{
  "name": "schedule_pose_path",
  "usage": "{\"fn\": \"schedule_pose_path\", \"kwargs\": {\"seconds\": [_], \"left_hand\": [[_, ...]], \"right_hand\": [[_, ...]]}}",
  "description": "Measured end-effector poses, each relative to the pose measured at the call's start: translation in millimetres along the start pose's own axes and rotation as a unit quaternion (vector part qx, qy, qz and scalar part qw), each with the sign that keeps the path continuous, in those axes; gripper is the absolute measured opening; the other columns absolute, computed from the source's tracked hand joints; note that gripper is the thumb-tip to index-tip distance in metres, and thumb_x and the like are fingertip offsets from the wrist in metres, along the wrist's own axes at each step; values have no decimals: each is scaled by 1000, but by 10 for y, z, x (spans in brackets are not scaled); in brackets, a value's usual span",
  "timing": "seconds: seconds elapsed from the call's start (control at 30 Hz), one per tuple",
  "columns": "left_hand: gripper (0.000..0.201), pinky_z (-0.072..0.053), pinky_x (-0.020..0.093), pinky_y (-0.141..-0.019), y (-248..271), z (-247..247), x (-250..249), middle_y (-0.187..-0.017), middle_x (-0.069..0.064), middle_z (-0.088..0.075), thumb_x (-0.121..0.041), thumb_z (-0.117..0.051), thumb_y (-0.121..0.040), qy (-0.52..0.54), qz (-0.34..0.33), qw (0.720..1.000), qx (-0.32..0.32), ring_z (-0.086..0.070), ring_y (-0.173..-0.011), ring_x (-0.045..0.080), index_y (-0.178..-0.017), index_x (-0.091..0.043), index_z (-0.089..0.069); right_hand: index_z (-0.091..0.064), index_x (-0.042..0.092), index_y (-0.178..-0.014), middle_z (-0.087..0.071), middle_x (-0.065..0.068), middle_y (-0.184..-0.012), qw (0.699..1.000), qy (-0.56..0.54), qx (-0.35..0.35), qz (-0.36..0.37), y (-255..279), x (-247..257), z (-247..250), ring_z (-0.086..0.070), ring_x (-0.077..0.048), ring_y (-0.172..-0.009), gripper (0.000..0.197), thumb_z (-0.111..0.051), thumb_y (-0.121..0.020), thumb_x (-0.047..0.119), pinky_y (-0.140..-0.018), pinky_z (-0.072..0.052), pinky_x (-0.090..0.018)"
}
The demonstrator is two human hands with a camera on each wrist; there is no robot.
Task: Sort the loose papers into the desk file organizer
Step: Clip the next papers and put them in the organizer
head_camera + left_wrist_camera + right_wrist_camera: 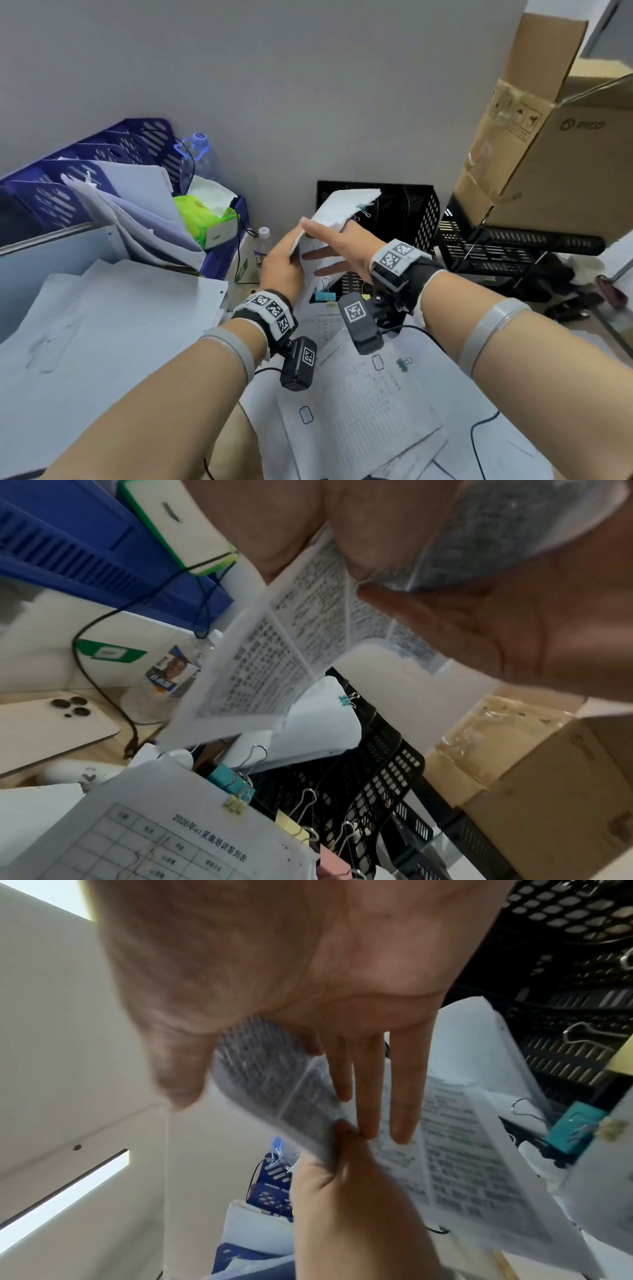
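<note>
A printed paper is held up in the air between both hands, above the black file organizer. My left hand pinches its near-left edge; the left wrist view shows my thumb and fingers clamped on the printed sheet. My right hand has the thumb on the blank top side and straight fingers on the printed underside. A clipped white bundle stands inside the organizer.
Loose forms lie on the desk under my arms, and a white stack lies at left. A blue organizer with papers, a green tissue pack, binder clips, a phone and a cardboard box crowd the desk.
</note>
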State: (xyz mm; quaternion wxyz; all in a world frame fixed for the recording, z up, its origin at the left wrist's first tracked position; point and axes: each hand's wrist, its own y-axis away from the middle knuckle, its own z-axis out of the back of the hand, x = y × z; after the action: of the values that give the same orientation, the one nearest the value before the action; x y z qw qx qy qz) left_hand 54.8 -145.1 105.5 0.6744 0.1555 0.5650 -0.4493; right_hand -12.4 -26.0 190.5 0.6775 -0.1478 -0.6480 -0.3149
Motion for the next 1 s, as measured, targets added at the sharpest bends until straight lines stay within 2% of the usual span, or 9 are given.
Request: {"fn": "schedule_pose_path", "kwargs": {"seconds": [0.13,0.23,0.37,0.43,0.53,0.63,0.73,0.83,1.0], "left_hand": [[69,-37,34,-118,-18,-175,13,-143,-5,-57,4,-37,-87,44,12,998,51,-52,-134,10,-144,-31,-53],[66,-37,44,-118,-101,-336,22,-144,-8,-56,7,-39,-93,21,-8,998,67,-51,-135,11,-144,-33,-52],[61,-41,11,-107,-143,-553,-271,-136,-7,-53,18,-37,-92,34,-45,993,107,-49,-122,-13,-145,-9,-46],[60,-37,16,-110,-232,-652,-248,-145,-1,-48,-3,-57,-94,-9,-65,989,136,-46,-132,2,-150,-15,-39],[105,-32,39,-118,-417,-773,24,-151,-2,-39,-55,-81,-70,-97,-15,977,191,-35,-140,16,-154,-25,-26],[131,-26,43,-122,-497,-910,288,-156,7,-27,-50,-90,-60,-179,33,954,238,-26,-146,25,-159,-19,-9],[144,-31,53,-119,-530,-1135,558,-160,10,-10,-47,-93,-57,-284,109,920,247,-19,-149,33,-158,-28,8],[140,-38,59,-111,-561,-1293,741,-161,12,-8,-40,-91,-61,-325,139,909,220,-22,-148,38,-156,-33,12],[94,-49,56,-96,-641,-1404,893,-139,16,-34,-25,-75,-82,-396,176,890,140,-44,-127,39,-153,-20,-13]], "right_hand": [[-62,-4,-103,-71,-20,-103,991,-1,-129,-44,-124,105,86,-73,-30,-86,23,-58,-90,14,-74,-60,-51],[-58,-1,-114,-71,-19,-101,985,-15,-159,-64,-203,129,296,-73,-31,-84,33,-64,-87,16,-72,-60,-52],[-60,7,-112,-72,-18,-103,984,36,-140,-100,-323,-13,537,-73,-32,-88,35,-66,-86,28,-66,-63,-43],[-54,0,-124,-65,-20,-117,981,54,-171,-73,-399,-78,726,-68,-35,-102,34,-56,-93,13,-60,-61,-33],[-45,4,-134,-57,-17,-126,961,81,-253,-78,-324,-111,1082,-62,-35,-110,41,-53,-94,12,-75,-58,-37],[-45,0,-129,-55,-18,-130,953,73,-262,-135,-160,-183,1345,-53,-37,-120,53,-63,-92,33,-92,-48,-33],[-47,-1,-133,-57,-20,-128,941,66,-305,-134,-131,-423,1665,-65,-34,-100,50,-56,-95,31,-64,-59,-26],[-51,10,-121,-61,-4,-117,926,12,-334,-175,-25,-615,1859,-70,-26,-66,34,-54,-93,28,-70,-61,-35],[-54,15,-118,-64,-1,-111,933,-26,-320,-164,60,-799,2014,-74,-29,-67,35,-59,-87,32,-95,-50,-56]]}}
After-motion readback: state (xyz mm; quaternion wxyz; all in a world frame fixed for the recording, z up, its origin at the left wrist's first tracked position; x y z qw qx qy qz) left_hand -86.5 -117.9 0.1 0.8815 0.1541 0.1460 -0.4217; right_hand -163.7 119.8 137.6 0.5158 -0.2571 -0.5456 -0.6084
